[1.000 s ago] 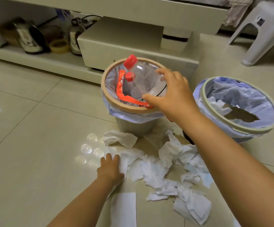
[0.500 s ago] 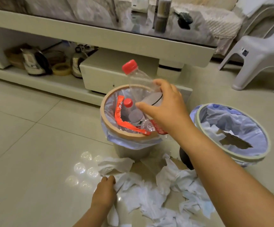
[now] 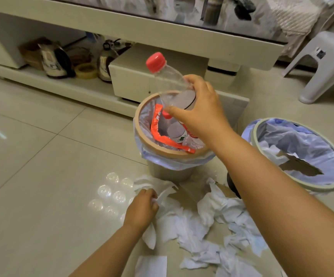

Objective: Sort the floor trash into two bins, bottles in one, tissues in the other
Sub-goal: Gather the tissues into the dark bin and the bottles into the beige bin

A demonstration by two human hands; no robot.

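Right hand (image 3: 200, 110) wraps its fingers round the red-capped clear bottle (image 3: 168, 84), over the tan-rimmed bin (image 3: 137, 121). Best lowered inside before release. Left hand (image 3: 142, 206) pinches a tissue (image 3: 164, 193).

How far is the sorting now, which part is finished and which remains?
Done: the tan-rimmed bin holds clear plastic bottles, and the blue-lined bin holds a few white tissues. In hand: the right hand holds a clear red-capped bottle above the tan-rimmed bin; the left hand grips a crumpled white tissue on the floor. Left: a pile of crumpled white tissues lies in front of the bins.
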